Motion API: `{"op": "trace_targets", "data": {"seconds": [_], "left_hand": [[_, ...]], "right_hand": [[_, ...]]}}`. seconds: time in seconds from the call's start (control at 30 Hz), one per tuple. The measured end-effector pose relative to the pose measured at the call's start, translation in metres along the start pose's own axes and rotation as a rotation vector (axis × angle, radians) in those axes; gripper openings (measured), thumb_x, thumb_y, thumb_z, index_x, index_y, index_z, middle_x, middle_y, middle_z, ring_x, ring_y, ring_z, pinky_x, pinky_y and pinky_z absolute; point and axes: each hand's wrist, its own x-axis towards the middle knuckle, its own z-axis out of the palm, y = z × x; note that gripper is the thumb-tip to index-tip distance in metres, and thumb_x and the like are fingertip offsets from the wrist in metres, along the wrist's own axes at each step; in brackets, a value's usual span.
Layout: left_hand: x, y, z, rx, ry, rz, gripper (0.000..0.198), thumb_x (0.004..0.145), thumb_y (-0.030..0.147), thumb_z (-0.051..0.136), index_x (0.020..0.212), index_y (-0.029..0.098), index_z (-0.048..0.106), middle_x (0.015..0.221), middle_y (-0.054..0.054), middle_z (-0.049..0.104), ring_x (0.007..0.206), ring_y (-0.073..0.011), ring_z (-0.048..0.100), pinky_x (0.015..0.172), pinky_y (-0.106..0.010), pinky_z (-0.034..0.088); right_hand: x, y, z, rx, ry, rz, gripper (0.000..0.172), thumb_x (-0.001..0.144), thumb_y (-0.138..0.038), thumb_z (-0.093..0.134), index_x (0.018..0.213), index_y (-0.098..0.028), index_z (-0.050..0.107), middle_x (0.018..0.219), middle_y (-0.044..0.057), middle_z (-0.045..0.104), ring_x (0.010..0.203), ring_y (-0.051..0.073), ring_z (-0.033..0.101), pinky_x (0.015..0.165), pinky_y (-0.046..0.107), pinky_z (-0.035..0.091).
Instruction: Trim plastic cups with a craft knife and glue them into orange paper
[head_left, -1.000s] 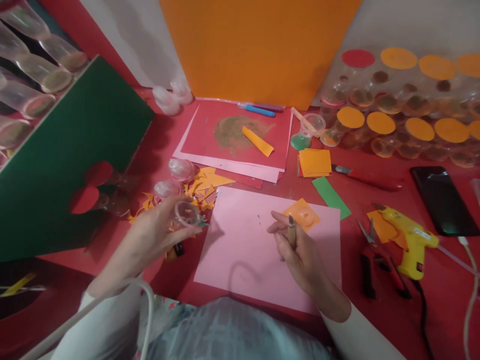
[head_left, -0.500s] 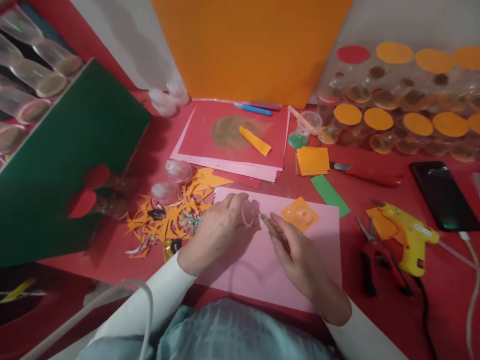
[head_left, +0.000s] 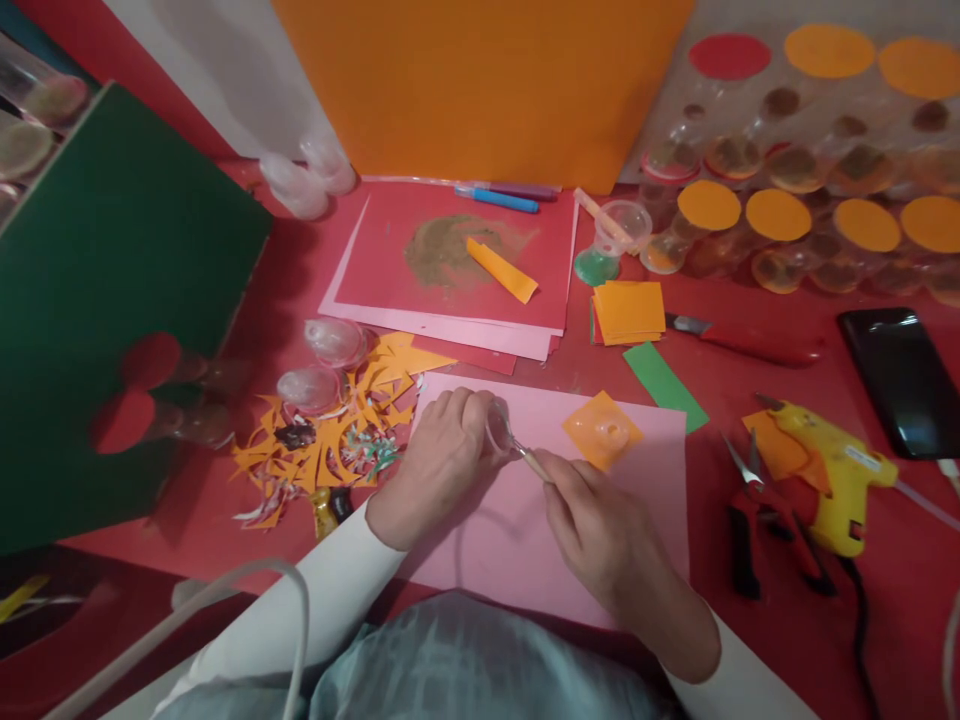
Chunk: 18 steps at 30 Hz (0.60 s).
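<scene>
My left hand (head_left: 450, 440) is closed around a small clear plastic cup (head_left: 496, 425), its round rim facing my right hand. My right hand (head_left: 592, 510) grips a slim tool (head_left: 536, 463) with a pale handle and a thin metal end. That metal end reaches to the cup's opening; its exact shape is too small to make out. Both hands are over a pink sheet (head_left: 487, 540). To the right, a clear plastic piece (head_left: 613, 435) sits on an orange paper square (head_left: 600, 457). Two clear cups (head_left: 309, 387) lie to the left, beside orange paper scraps (head_left: 330, 455).
A glue gun (head_left: 844, 480), red-handled snips (head_left: 765, 530), a phone (head_left: 900, 380) and a red-handled knife (head_left: 757, 340) lie on the right. Behind are brown powder on a red sheet (head_left: 375, 285) and filled plastic pieces with orange discs (head_left: 780, 215). A green board (head_left: 135, 290) stands left.
The tool in my right hand has moved left, bringing its metal end to the cup's opening. My left hand keeps hold of the cup. The camera view has shifted slightly.
</scene>
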Motion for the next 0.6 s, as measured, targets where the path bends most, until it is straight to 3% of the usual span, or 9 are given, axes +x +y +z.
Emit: {"op": "trace_targets", "data": {"seconds": [0.6], "left_hand": [[0.001, 0.003, 0.001, 0.038, 0.068, 0.004, 0.022, 0.085, 0.023, 0.070, 0.098, 0.019, 0.053, 0.085, -0.003, 0.062, 0.079, -0.0224, 0.063, 0.072, -0.035, 0.050]], "right_hand": [[0.001, -0.010, -0.003, -0.139, 0.060, -0.029, 0.034, 0.095, -0.011, 0.042, 0.113, -0.011, 0.071, 0.079, 0.008, 0.072, 0.059, 0.013, 0.066, 0.047, 0.023, 0.043]]}}
